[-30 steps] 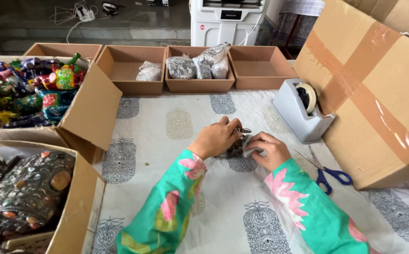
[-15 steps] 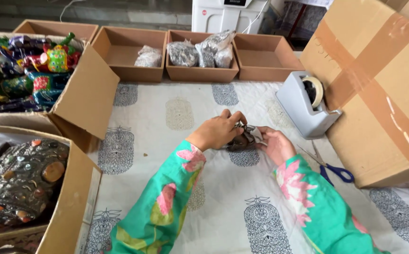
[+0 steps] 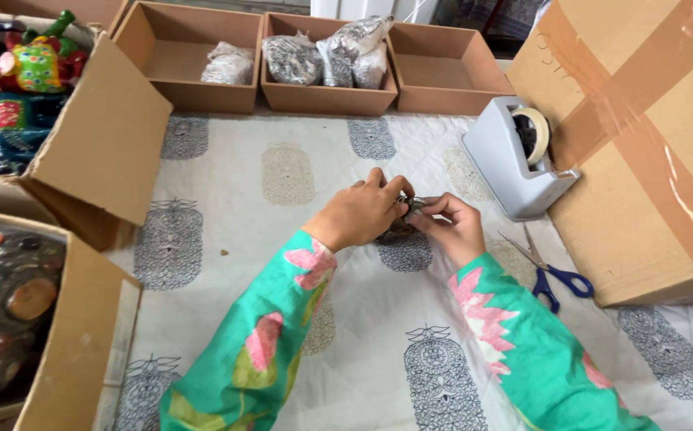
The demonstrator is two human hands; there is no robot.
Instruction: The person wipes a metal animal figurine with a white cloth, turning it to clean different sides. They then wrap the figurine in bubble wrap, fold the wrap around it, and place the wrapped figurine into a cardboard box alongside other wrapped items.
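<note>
- Far left of frame: open cardboard box of bright painted figurines; lower left, another carton with dark wrapped pieces.
- Top centre: three shallow trays; left one has one wrapped bundle, middle has several, right one bare.
- My left hand, centre frame, fingers curled, tips pinched onto the small dark item.
- Item sits between both hands just above the printed cloth; mostly hidden, so its long axis I cannot tell. It lies right of my left hand, left of my right; both touch it.
- My right hand, thumb and forefinger pinching same item from the right.
- Right: grey tape dispenser, near; blue-handled scissors just beside right wrist; big taped carton at right edge.
</note>
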